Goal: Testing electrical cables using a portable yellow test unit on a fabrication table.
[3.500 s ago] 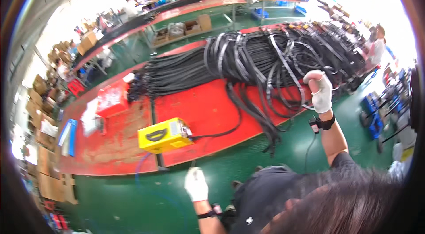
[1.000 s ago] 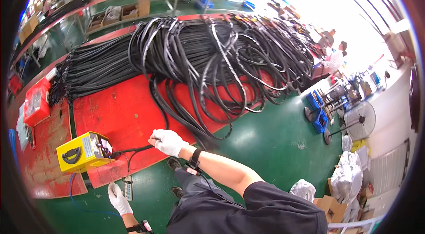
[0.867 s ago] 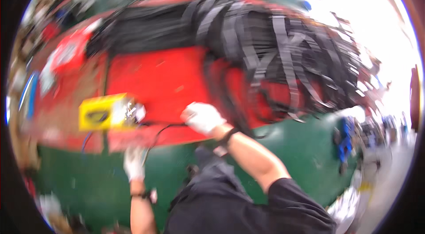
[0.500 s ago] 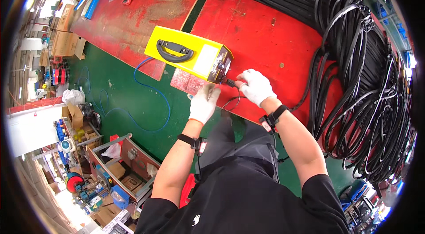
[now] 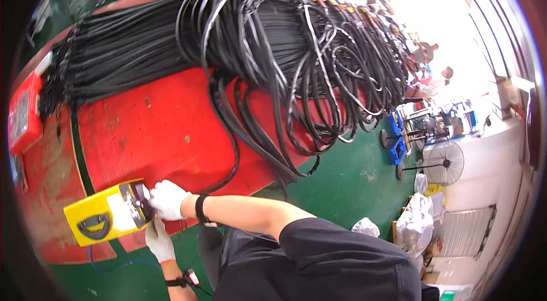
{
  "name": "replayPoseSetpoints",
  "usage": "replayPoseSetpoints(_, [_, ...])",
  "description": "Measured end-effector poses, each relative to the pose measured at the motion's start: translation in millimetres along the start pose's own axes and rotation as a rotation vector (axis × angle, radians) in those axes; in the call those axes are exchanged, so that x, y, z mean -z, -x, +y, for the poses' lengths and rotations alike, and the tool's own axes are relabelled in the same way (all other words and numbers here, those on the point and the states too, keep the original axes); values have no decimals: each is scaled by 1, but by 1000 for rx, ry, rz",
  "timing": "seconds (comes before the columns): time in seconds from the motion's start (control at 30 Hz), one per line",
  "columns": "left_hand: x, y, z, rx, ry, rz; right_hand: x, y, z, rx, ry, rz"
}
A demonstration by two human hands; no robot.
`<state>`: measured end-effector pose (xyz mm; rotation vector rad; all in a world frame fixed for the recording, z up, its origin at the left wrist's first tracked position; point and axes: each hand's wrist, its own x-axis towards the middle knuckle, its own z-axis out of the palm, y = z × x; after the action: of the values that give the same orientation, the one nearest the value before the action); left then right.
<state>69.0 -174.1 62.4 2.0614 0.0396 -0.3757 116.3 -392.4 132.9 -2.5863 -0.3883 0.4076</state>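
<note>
Work at the lower-left yellow box (image 5: 103,207) looks unfinished, the right hand (image 5: 170,199) and left hand (image 5: 158,240) at its front, grips impossible to tell, black cables (image 5: 128,47) lying across the upper frame.

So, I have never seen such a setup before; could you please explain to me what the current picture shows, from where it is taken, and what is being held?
There is no robot: a person works with two white-gloved hands. The view looks down from the left one of two fisheye cameras worn on the head, so straight edges bend.

The right hand is at the dark panel of a yellow box with a black handle. The left hand is just below that panel end. Whether either grips something cannot be made out.

The box sits on a red table. Behind it lie many black cables, looped toward the right; a red tray is at far left.
</note>
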Motion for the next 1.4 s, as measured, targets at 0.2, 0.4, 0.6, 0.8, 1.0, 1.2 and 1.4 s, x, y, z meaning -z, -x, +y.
replayPoseSetpoints(0.2, [-6,9,-19,147,216,-62,-42,6,4,86,119,96])
replayPoseSetpoints(0.4, [-11,18,-23,169,332,-69,-50,17,2,93,105,153])
replayPoseSetpoints(0.6, [-16,26,-20,140,221,-14,-49,30,-4,21,17,215])
replayPoseSetpoints(0.8, [-17,26,-11,178,257,-18,-49,36,-1,7,7,175])
replayPoseSetpoints(1.0, [-17,27,-7,206,229,-2,-60,36,-1,2,0,281])
replayPoseSetpoints(1.2, [-21,27,-8,202,296,29,-69,33,1,-7,-18,306])
replayPoseSetpoints(1.4, [-23,25,-1,228,321,38,-32,39,-6,-36,-27,100])
